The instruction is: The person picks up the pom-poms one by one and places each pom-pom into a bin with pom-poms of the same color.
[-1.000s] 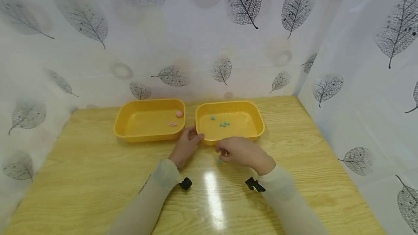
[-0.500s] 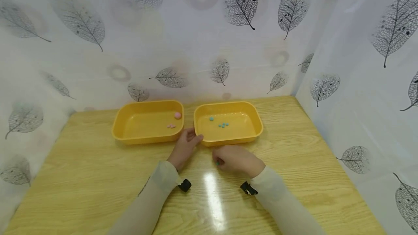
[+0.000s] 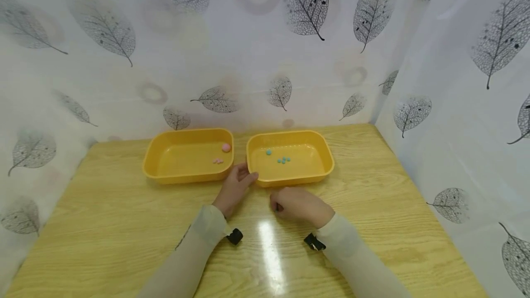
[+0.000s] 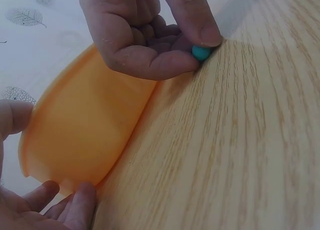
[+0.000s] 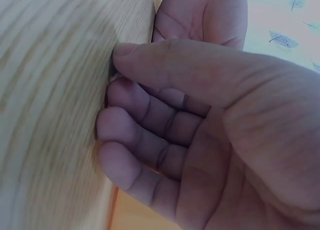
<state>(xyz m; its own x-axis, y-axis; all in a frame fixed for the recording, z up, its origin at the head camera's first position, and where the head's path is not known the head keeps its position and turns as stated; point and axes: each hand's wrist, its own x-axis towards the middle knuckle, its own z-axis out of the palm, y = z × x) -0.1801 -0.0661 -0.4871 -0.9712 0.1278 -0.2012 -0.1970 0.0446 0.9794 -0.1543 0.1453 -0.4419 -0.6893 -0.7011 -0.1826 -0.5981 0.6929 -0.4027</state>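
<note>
My left hand (image 3: 233,188) holds the front left corner of the right-hand yellow tray (image 3: 296,182), thumb at the rim and fingers along its side. Just in front of that tray, my right hand (image 3: 303,204) is down at the tabletop. The left wrist view shows its thumb and forefinger pinching a small teal ball (image 4: 201,52) close against the wood; the head and right wrist views hide the ball. Inside the right tray lie a larger teal ball (image 3: 268,152) and a cluster of tiny teal pieces (image 3: 283,161).
To the left stands a second yellow tray (image 3: 188,179), with a pink ball (image 3: 226,147) and several tiny pink pieces (image 3: 217,161) at its right end. A leaf-patterned curtain (image 3: 248,59) closes off the back and sides of the wooden table (image 3: 124,229).
My right hand has come down and slightly left onto the small teal ball on the table, its fingers closing round it. The left hand keeps its hold on the tray.
</note>
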